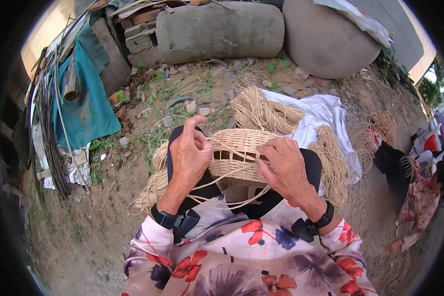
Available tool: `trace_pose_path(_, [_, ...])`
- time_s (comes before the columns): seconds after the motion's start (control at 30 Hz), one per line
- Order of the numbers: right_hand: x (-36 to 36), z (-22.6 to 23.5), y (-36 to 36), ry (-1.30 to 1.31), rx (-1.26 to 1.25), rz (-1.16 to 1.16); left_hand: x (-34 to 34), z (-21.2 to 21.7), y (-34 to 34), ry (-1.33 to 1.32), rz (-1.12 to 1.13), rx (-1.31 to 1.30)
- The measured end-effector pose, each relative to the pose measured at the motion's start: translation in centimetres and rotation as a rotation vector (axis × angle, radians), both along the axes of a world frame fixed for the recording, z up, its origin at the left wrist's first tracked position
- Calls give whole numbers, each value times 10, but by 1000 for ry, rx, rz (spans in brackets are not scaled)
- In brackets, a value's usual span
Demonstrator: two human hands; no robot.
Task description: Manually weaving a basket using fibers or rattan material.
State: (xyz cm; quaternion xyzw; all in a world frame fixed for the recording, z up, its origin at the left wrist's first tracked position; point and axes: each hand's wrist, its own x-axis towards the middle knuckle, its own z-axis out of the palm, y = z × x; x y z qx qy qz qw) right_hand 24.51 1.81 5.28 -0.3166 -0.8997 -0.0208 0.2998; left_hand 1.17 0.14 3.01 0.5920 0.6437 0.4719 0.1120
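A half-woven basket [236, 167] of pale straw-coloured cord rests on its side across my lap. Between its two tightly woven bands runs an open row of upright cords. At its left end is my left hand [188, 154], index finger raised and the other fingers curled in; what they hold, if anything, is hidden. My right hand [284, 165] grips the basket's right part, thumb on the near side and fingers over the top. Loose cord ends [222, 198] trail from the basket beneath my wrists. A thin strand arcs beside my left hand.
Cord bundles lie behind the basket [264, 111], at my right knee [330, 160] and by my left leg [155, 185]. A white sheet [325, 111] lies under some. Beyond are a concrete cylinder [221, 33] and teal cloth [86, 103]. Another person [419, 197] sits at right with cord.
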Motion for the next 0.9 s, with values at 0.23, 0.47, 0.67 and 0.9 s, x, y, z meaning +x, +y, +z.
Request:
trace_pose_path(0.23, [-62, 6, 2, 433, -524, 194, -61, 45, -32, -560, -31, 213])
trace_pose_path(0.47, [-59, 12, 7, 465, -786, 387, -37, 25, -29, -835, -253, -37])
trace_pose_path(0.67, [-10, -5, 17, 792, -1186, 247, -9, -36, -12, -720, -425, -516])
trace_pose_path(0.9, [22, -40, 23, 991, -1184, 195, 21, -16, -9, -812, -547, -446])
